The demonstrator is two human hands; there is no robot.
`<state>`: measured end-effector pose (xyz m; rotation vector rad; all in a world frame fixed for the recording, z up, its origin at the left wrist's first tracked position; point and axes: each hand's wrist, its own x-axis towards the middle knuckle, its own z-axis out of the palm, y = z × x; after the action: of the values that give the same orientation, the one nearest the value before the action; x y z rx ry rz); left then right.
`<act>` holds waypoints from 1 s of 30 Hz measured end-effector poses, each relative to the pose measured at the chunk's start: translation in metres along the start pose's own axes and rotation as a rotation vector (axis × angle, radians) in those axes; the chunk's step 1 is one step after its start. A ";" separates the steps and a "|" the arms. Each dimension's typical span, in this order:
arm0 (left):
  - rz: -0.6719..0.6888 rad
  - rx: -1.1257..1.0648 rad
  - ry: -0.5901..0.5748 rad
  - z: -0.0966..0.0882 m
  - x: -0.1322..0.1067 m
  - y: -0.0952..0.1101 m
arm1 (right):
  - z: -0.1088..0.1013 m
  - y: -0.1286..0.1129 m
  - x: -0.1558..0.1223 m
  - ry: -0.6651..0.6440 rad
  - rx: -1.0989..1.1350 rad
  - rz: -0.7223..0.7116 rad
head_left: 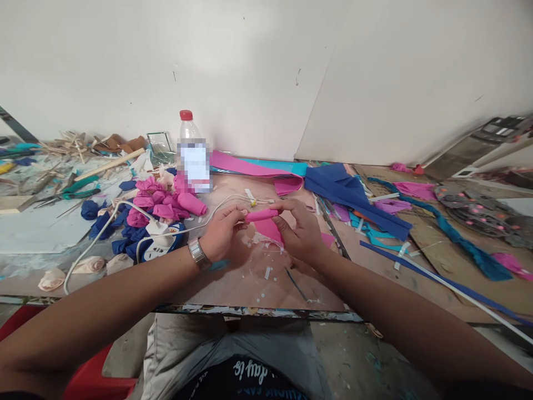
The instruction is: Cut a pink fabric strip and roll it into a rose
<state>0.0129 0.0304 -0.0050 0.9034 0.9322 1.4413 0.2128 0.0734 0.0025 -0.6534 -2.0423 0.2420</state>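
Note:
Between my two hands, above the table, is a folded strip of pink crepe paper (261,215). My left hand (222,230) pinches its left end, and a watch sits on that wrist. On the other end, my right hand (302,230) grips the strip between thumb and fingers. A flat pink piece (270,230) hangs or lies below the strip, partly hidden by my right hand; I cannot tell whether it is the same piece. To the left of my left hand lies a heap of pink rolled paper flowers (156,200), with dark blue ones (100,225) around it.
A white plug and cable (158,228) lie left of my hands. A red-capped bottle (189,130) stands behind. Green-handled scissors (79,189) rest at left. Blue paper (353,194) and a teal twisted strip (453,233) lie right, near a grey mottled piece (478,214).

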 end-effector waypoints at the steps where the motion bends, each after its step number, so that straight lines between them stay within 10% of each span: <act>1: -0.031 -0.034 0.003 0.001 0.000 0.000 | 0.000 0.000 0.000 0.002 -0.001 0.000; 7: -0.285 -0.122 -0.058 -0.001 0.000 -0.001 | 0.001 0.001 0.000 -0.010 0.002 -0.015; 30: -0.267 0.019 -0.086 -0.009 0.004 -0.007 | 0.002 -0.001 0.001 -0.009 0.030 -0.074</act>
<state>0.0073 0.0345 -0.0145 0.8143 0.9637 1.1596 0.2103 0.0735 0.0028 -0.5581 -2.0627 0.2323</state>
